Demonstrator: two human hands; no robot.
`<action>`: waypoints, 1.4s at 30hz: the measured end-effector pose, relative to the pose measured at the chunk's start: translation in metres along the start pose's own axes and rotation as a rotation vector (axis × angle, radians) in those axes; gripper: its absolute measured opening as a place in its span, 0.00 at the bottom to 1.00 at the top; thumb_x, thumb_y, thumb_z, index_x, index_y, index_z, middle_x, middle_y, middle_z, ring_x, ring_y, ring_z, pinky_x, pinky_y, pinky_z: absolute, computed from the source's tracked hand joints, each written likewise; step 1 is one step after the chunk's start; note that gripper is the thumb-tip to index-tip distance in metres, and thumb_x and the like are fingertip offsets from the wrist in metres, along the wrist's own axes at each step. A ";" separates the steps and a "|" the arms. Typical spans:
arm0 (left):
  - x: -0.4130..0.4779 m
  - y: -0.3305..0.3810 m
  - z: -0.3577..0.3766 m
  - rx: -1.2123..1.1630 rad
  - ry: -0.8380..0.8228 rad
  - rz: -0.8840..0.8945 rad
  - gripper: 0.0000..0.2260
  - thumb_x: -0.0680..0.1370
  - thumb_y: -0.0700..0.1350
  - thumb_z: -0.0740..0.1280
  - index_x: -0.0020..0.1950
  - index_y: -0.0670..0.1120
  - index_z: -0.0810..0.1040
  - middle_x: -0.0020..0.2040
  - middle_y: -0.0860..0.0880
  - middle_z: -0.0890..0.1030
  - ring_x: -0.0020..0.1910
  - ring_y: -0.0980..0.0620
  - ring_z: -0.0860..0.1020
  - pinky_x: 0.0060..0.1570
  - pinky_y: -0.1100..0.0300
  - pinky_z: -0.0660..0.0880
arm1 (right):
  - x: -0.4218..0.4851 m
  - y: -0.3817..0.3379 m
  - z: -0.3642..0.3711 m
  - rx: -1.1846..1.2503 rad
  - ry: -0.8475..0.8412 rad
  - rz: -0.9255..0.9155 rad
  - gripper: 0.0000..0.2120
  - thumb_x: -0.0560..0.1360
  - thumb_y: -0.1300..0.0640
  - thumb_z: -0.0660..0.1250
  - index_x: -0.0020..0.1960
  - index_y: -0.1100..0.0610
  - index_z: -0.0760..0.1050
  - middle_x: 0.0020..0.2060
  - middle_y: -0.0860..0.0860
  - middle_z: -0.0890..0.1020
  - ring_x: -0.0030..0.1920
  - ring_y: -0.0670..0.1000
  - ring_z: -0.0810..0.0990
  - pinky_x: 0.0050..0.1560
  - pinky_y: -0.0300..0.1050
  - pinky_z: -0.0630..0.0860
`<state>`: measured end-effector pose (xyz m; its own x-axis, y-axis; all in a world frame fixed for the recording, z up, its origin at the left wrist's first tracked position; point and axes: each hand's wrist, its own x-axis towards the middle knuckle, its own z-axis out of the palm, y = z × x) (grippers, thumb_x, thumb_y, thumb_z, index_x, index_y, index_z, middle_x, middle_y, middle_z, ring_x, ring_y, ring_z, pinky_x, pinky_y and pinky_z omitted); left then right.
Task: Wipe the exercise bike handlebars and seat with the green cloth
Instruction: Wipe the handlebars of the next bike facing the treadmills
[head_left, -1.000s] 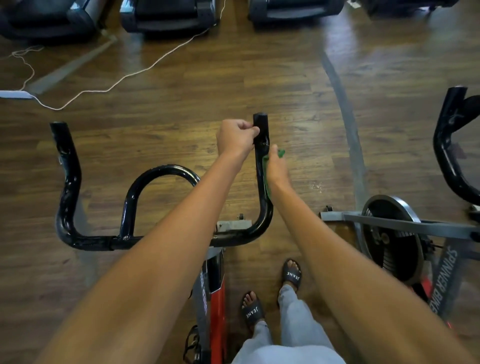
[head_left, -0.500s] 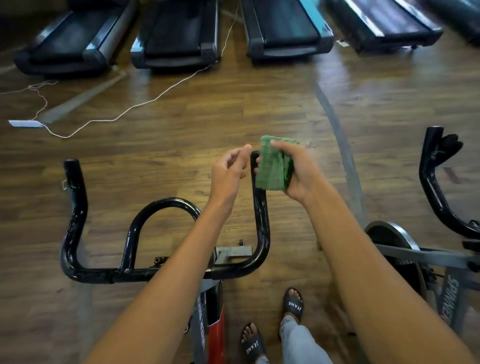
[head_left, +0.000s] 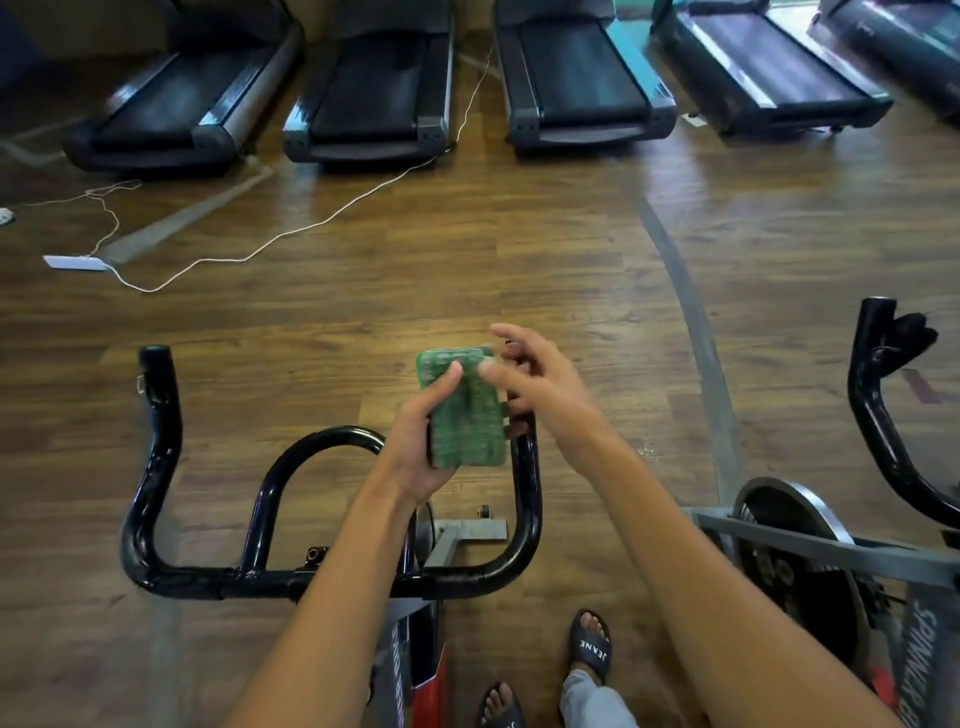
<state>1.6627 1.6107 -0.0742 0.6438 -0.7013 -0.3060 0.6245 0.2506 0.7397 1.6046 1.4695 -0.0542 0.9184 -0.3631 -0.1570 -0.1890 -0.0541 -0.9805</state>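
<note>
While the cloth (head_left: 466, 410) sits folded into a flat pad, the left hand (head_left: 423, 441) carries it: thumb across the front face, fingers curled behind, so that grip is pinching the cloth. It hangs in the air just above the handlebars (head_left: 332, 577), right in front of the right-side prong, not touching any tube that I can see.

Right hand (head_left: 535, 384) is at the cloth's far edge, fingers spread and loose; the fingertips touch or nearly touch the cloth, can't tell which. It holds nothing firmly. My read: the cloth sits between both hands for a refold or a handover, giving a fresh face and freeing a hand to reach the rest of the bars.

Folded pad makes sense: a thick, flat face wraps a round tube better than a loose rag.

Seat is not in view, so it lies behind the handlebars toward the person. Left prong and centre loop are bare, no cloth on them; likely next targets.

Second bike (head_left: 810, 561) stands right of the handlebars, treadmills (head_left: 374, 98) well beyond them across the floor (head_left: 467, 249).
</note>
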 end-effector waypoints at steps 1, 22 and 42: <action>0.002 0.001 -0.003 -0.010 0.015 0.030 0.16 0.83 0.49 0.59 0.66 0.41 0.76 0.59 0.39 0.81 0.50 0.42 0.82 0.52 0.45 0.81 | 0.003 0.002 -0.008 0.117 0.051 0.023 0.20 0.77 0.55 0.71 0.68 0.49 0.74 0.57 0.47 0.74 0.57 0.46 0.75 0.52 0.41 0.75; 0.099 -0.031 0.044 0.596 0.507 0.255 0.29 0.82 0.66 0.47 0.41 0.47 0.77 0.36 0.52 0.79 0.37 0.53 0.78 0.40 0.57 0.72 | 0.044 0.031 -0.029 -0.341 0.201 -0.098 0.15 0.80 0.57 0.64 0.67 0.52 0.77 0.56 0.49 0.78 0.51 0.42 0.78 0.56 0.41 0.78; 0.027 -0.124 0.012 0.922 0.530 0.064 0.21 0.84 0.60 0.50 0.58 0.45 0.73 0.48 0.46 0.78 0.50 0.42 0.78 0.40 0.55 0.69 | 0.050 0.029 -0.004 -0.106 0.311 0.023 0.05 0.81 0.58 0.64 0.50 0.57 0.78 0.40 0.48 0.79 0.44 0.47 0.79 0.50 0.48 0.79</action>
<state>1.5967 1.5526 -0.1672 0.9125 -0.2690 -0.3083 0.1501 -0.4810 0.8638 1.6434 1.4464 -0.0902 0.7665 -0.6311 -0.1190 -0.2583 -0.1333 -0.9568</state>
